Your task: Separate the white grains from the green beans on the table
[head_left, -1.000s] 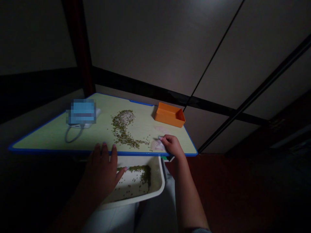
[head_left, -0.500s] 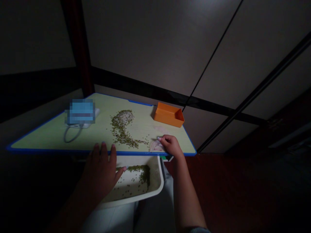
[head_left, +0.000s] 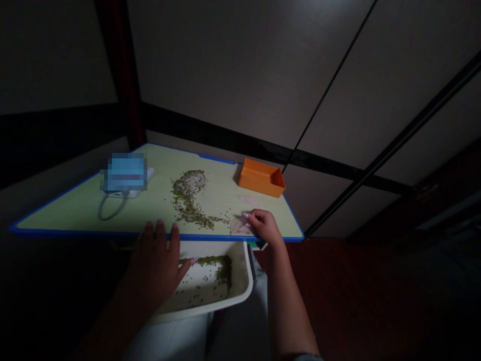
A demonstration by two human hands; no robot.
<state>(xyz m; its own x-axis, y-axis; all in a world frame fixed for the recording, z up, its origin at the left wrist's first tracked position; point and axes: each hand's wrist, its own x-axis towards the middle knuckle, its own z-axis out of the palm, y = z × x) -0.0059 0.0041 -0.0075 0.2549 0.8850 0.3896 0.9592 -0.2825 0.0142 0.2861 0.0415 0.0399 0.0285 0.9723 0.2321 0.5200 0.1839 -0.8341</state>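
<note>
My left hand [head_left: 160, 263] is open, its fingers spread at the front edge of the pale yellow-green tabletop [head_left: 158, 203] and its thumb over the white basin [head_left: 246, 288] below. Small green grains like mung beans [head_left: 223, 268] lie in the basin, mostly heaped at its far right corner. My right hand [head_left: 266, 224] rests closed near the front right of the tabletop, fingers curled and pinched; whatever is in them is hidden. To its left, more green grains [head_left: 188, 205] spread in a curved band, with whitish grains [head_left: 192, 181] among them at the far end.
An orange open box [head_left: 259, 183] stands at the back right of the tabletop. On the left is a blurred-out blue device [head_left: 126, 173] with a looped grey cable [head_left: 103, 208]. Dark panels [head_left: 263, 75] rise behind the tabletop. Reddish floor [head_left: 338, 296] shows at the right.
</note>
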